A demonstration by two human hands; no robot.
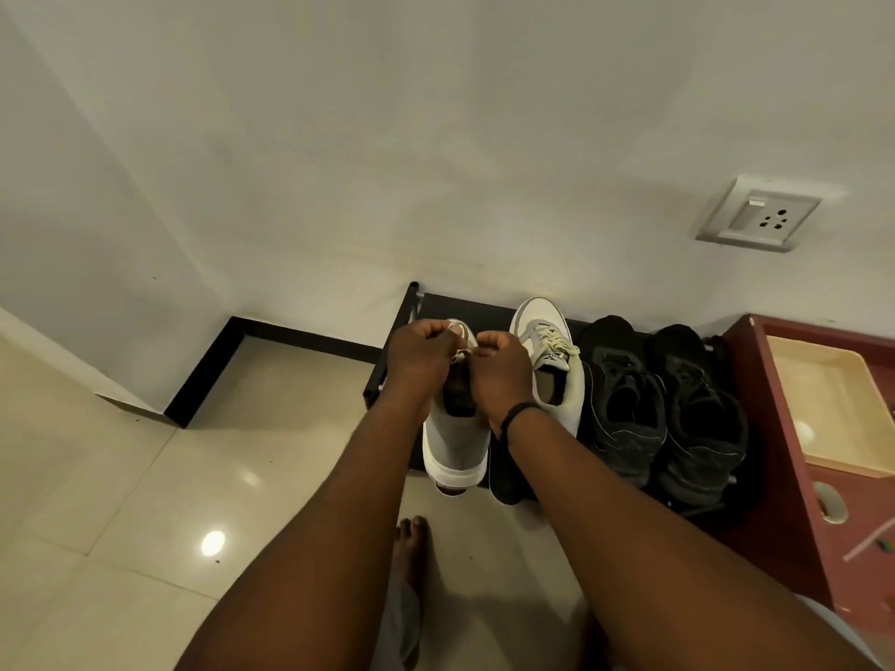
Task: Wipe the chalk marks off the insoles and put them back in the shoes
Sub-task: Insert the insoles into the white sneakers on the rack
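Shoes number four on the black rack (484, 307): two white sneakers and two black ones. One white sneaker (453, 443) sits at the rack's left end, heel hanging over the front edge, and both hands work at its laces (460, 353). The left hand (419, 353) is curled with fingertips pinching a lace; the right hand (501, 370), a dark band on its wrist, pinches the lace from the other side — the two nearly touch over the tongue. The second white sneaker (549, 360) stands just beside it at 3 o'clock, laces loose. Between them, at the front edge, a dark flat piece (506, 472) pokes out (possibly an insole; I cannot tell). The two black shoes (624, 404) (700, 414) fill the rack's right end, side by side.

A red cabinet (775, 452) with a pale tray (833, 409) borders the rack at 3 o'clock. A wall socket (758, 215) sits at 1 o'clock. One bare foot (411, 549) rests on the tiled floor (145, 501) at 6 o'clock — the forearms hide much of the near sneaker.
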